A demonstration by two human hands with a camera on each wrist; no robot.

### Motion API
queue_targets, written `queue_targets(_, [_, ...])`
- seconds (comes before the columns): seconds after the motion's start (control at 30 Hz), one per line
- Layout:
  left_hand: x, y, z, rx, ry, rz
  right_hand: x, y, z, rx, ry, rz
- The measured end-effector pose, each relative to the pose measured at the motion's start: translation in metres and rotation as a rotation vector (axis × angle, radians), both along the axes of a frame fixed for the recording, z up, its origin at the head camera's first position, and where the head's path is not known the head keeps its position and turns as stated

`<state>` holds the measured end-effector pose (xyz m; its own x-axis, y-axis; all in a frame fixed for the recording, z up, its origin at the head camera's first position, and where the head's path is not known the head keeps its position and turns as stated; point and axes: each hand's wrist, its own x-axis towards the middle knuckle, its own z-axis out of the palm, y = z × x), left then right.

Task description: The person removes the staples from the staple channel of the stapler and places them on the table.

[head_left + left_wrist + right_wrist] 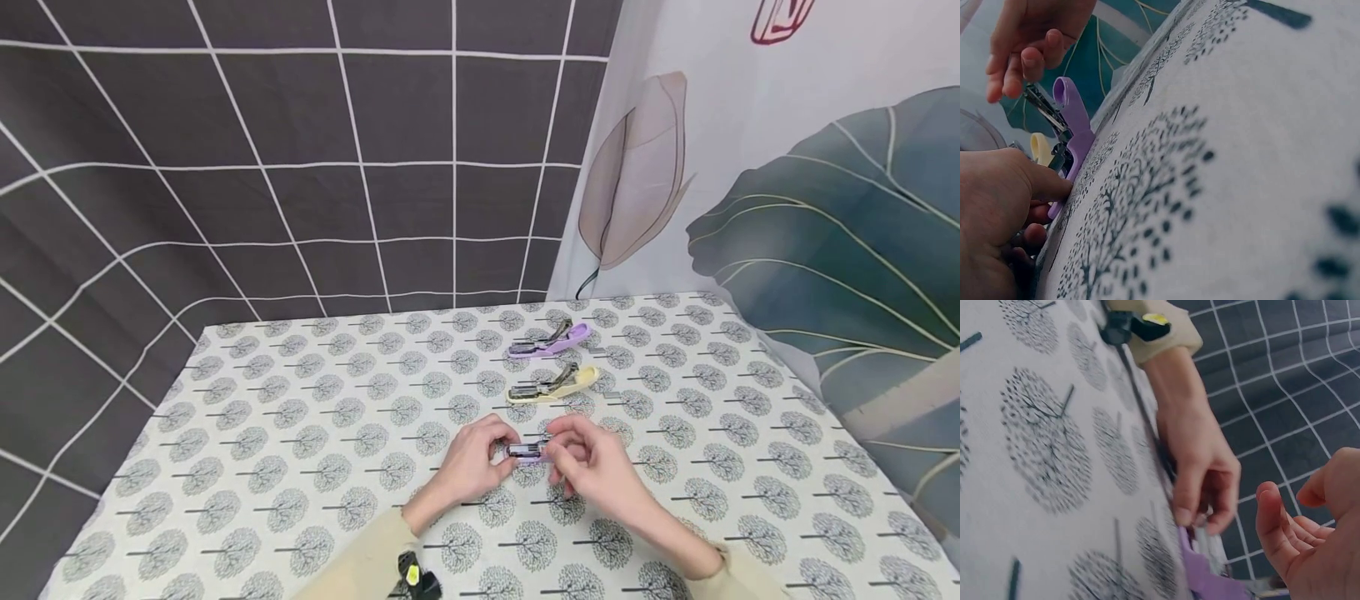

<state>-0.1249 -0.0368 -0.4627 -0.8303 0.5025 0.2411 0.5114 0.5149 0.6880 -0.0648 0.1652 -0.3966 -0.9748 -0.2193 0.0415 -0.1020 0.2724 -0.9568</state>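
Observation:
A small purple stapler, its metal arm lifted away from the base, lies on the cloth between the two hands. My left hand pinches its left end between thumb and fingers. In the left wrist view the looped tail of this purple stapler stays free of the fingers. Close above that tail hovers my right hand, fingers loosely bent; the right wrist view shows nothing in this hand.
Beyond the hands lie a yellow stapler and, farther back, a second purple stapler, both with metal arms raised. A tree-print cloth covers the table. Dark checked fabric hangs behind, and a leaf-print curtain at right.

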Motion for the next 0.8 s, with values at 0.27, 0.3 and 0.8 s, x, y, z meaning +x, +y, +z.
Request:
queue_targets(0.27, [0.0,-0.001,0.0,0.004,-0.001,-0.008,-0.002,-0.014,-0.018,0.007,-0.045,0.003])
queue_targets(0.3, [0.0,-0.001,0.0,0.005,0.005,-0.009,-0.003,-0.015,-0.02,0.009,-0.047,0.002])
queue_targets(0.8, [0.001,-0.001,0.001,-0.005,0.013,-0.008,-0.01,-0.021,-0.032,0.04,-0.089,0.0])
